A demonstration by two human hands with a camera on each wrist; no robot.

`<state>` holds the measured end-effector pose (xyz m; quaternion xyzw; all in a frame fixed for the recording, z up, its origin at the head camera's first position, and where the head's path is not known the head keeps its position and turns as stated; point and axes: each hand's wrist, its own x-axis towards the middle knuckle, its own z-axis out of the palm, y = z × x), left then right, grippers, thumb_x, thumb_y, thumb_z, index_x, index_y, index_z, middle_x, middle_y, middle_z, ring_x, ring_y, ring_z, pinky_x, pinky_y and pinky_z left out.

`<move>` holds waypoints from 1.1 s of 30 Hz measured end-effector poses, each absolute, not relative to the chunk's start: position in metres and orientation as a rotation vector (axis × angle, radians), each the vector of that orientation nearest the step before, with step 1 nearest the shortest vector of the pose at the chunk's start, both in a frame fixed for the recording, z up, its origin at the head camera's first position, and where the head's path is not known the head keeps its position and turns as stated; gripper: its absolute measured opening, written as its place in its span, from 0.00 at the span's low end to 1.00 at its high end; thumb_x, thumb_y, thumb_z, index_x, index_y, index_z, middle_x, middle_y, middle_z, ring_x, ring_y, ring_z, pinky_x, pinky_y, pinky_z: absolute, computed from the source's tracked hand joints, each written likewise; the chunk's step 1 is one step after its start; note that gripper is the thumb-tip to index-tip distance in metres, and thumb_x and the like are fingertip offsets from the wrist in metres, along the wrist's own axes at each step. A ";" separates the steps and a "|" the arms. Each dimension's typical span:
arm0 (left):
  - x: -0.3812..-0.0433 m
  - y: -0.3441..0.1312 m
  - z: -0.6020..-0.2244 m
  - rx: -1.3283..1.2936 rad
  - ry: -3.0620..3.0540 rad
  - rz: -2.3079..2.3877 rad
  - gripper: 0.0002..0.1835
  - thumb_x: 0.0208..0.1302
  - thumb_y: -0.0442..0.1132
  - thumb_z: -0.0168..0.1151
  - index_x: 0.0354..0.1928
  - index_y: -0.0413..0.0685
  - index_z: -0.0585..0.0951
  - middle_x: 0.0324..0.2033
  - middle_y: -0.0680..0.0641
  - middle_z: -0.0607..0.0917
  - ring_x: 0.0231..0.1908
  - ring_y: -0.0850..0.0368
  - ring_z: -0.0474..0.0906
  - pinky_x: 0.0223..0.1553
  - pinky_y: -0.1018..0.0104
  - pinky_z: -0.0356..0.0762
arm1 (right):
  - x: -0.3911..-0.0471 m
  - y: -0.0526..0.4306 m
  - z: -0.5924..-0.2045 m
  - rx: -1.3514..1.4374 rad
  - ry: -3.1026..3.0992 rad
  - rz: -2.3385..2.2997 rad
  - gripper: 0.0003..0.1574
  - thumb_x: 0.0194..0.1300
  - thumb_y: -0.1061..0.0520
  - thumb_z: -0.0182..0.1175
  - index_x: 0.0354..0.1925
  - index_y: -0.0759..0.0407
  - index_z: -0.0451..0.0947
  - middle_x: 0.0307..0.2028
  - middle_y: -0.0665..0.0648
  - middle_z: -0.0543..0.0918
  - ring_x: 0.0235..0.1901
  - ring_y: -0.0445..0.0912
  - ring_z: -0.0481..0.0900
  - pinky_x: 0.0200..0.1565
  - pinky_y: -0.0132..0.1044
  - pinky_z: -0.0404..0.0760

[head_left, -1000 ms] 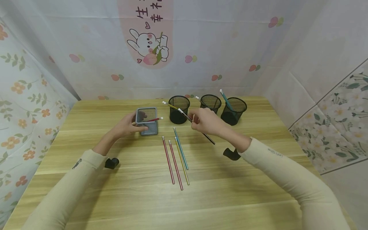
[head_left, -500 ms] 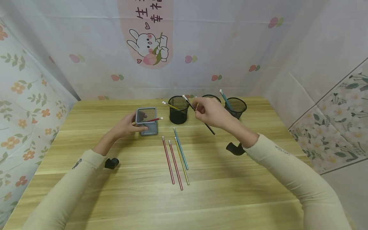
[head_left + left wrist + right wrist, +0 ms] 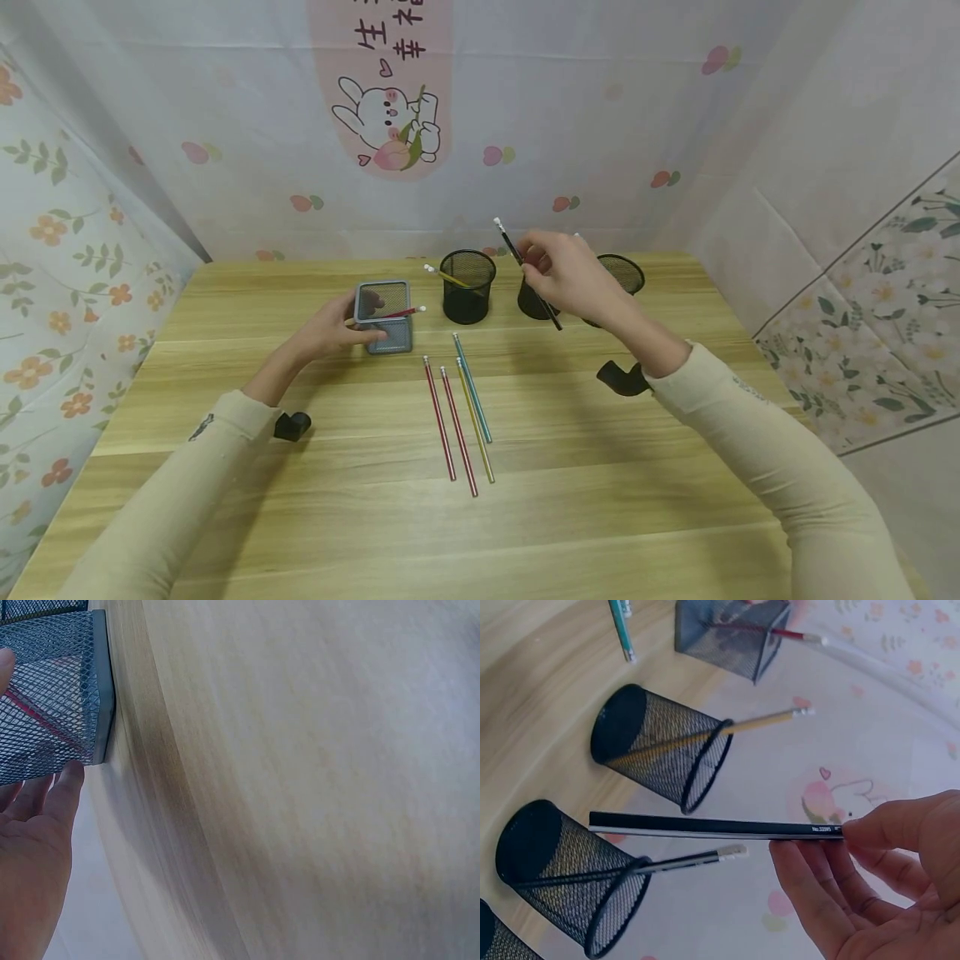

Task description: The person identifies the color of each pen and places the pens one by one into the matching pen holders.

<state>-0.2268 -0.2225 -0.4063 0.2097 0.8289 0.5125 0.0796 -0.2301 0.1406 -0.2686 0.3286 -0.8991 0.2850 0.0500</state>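
Note:
My left hand (image 3: 330, 327) grips the grey square mesh pencil holder (image 3: 392, 340) at the left, thumb across its front and fingers behind. A red pencil (image 3: 403, 312) leans inside that holder. In my right hand (image 3: 573, 271), thumb and fingertips pinch a black pencil (image 3: 705, 825) near its white-eraser end. The pencil slants in front of the middle round black mesh cup (image 3: 534, 305), which the hand partly hides. In the right wrist view, another black pencil (image 3: 682, 862) stands in that cup. A yellow pencil (image 3: 453, 277) leans in the round cup (image 3: 465, 310) to its left.
Two red pencils, one (image 3: 438, 417) beside the other (image 3: 459, 432), lie mid-table with a yellow pencil (image 3: 476, 423) and a blue pencil (image 3: 472, 389). A third round mesh cup (image 3: 626, 275) stands at the right, partly behind my hand. A patterned curtain (image 3: 247, 150) hangs behind.
My right hand has moved up and to the right with the black pencil, from beside the left round cup to the middle one. The left hand and square holder have stayed put.

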 end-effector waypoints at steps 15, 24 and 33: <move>-0.217 -0.217 -0.389 0.621 2.479 1.523 0.32 0.55 0.32 0.68 0.58 0.26 0.65 0.55 0.26 0.69 0.56 0.31 0.64 0.57 0.40 0.62 | -0.245 0.153 -0.255 0.884 -2.580 0.895 0.10 0.64 0.64 0.56 0.45 0.63 0.75 0.34 0.59 0.80 0.35 0.49 0.80 0.37 0.42 0.80; -0.218 -0.218 -0.391 0.616 2.463 1.532 0.32 0.56 0.31 0.68 0.58 0.26 0.64 0.56 0.26 0.68 0.57 0.30 0.63 0.57 0.40 0.61 | -0.257 0.158 -0.261 0.892 -2.449 0.923 0.09 0.64 0.66 0.56 0.44 0.63 0.75 0.35 0.58 0.80 0.35 0.47 0.80 0.33 0.39 0.82; -0.217 -0.217 -0.389 0.618 2.486 1.508 0.33 0.55 0.32 0.68 0.59 0.26 0.64 0.56 0.27 0.69 0.57 0.31 0.64 0.57 0.41 0.61 | -0.273 0.168 -0.286 1.099 -2.329 0.817 0.10 0.64 0.68 0.56 0.44 0.64 0.75 0.38 0.56 0.78 0.39 0.47 0.78 0.36 0.37 0.82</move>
